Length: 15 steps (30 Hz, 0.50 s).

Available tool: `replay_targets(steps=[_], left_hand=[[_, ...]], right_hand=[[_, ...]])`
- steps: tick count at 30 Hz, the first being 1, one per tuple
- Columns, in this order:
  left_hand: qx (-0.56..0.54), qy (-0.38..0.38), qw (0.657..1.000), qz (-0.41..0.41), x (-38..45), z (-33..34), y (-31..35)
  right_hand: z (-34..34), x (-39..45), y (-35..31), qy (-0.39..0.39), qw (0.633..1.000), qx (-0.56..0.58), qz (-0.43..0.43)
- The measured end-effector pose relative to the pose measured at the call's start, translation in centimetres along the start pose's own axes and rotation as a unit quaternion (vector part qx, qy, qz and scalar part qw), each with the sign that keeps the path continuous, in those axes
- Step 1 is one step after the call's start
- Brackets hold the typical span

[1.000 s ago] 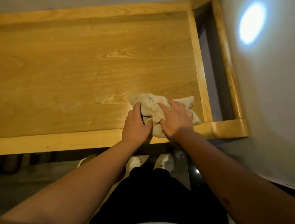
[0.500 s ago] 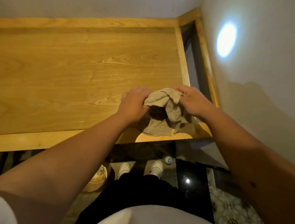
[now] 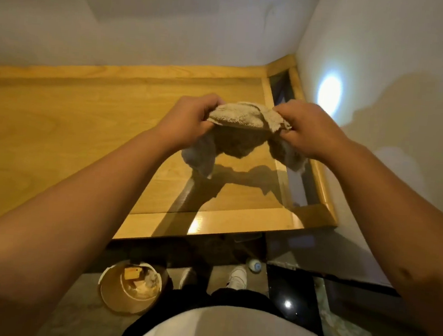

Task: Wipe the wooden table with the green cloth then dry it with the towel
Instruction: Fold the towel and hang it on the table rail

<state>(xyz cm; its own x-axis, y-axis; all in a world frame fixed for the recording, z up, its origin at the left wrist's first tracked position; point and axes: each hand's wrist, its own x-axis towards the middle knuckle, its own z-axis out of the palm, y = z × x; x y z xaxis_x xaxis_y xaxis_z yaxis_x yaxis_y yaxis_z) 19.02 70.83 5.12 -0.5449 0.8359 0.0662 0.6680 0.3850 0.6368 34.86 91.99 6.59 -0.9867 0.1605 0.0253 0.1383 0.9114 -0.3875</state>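
Note:
A beige towel (image 3: 238,126) hangs in the air above the right end of the wooden table (image 3: 57,132). My left hand (image 3: 189,121) grips its left edge and my right hand (image 3: 309,130) grips its right edge, stretching it between them. The towel's loose ends dangle below both hands and cast a shadow on the tabletop. No green cloth is in view.
The table has a raised light-wood rim (image 3: 237,218) and sits in a corner between two walls; a bright light spot (image 3: 328,92) shows on the right wall. On the floor below stand a round bin (image 3: 129,289) with scraps and a small bottle (image 3: 254,264) beside my shoes.
The towel was pressed on the table near the front edge under both hands. It has been lifted clear and pulled apart between my hands, and my view has tilted upward.

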Motion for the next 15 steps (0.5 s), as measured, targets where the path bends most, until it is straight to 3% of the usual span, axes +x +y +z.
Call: replay_targets(steps=[4,7,9,11,13,15], left_hand=[[0.113,-0.062,0.989,0.07,-1.6,-1.4,-0.3],[0.149,-0.153,0.976,0.034,-5.3,3.3,-1.9],[0.186,-0.264,0.946,-0.03,-8.1,7.5,-3.2],[0.203,-0.373,0.901,-0.088,-10.4,10.8,-4.6],[0.208,-0.384,0.893,-0.109,-11.5,12.4,-6.1],[0.19,-0.344,0.912,-0.116,-10.8,12.7,-7.1]], right_hand=[[0.0,0.1,1.0,0.016,0.999,-0.024,-0.031],[4.2,-1.0,2.0,-0.035,0.997,-0.073,-0.017],[8.0,-2.7,2.6,-0.111,0.988,-0.107,0.017],[11.7,-4.9,3.2,-0.254,0.958,-0.106,0.081],[14.3,-6.5,4.1,-0.335,0.93,-0.087,0.127],[15.4,-6.6,4.9,-0.29,0.942,-0.043,0.161]])
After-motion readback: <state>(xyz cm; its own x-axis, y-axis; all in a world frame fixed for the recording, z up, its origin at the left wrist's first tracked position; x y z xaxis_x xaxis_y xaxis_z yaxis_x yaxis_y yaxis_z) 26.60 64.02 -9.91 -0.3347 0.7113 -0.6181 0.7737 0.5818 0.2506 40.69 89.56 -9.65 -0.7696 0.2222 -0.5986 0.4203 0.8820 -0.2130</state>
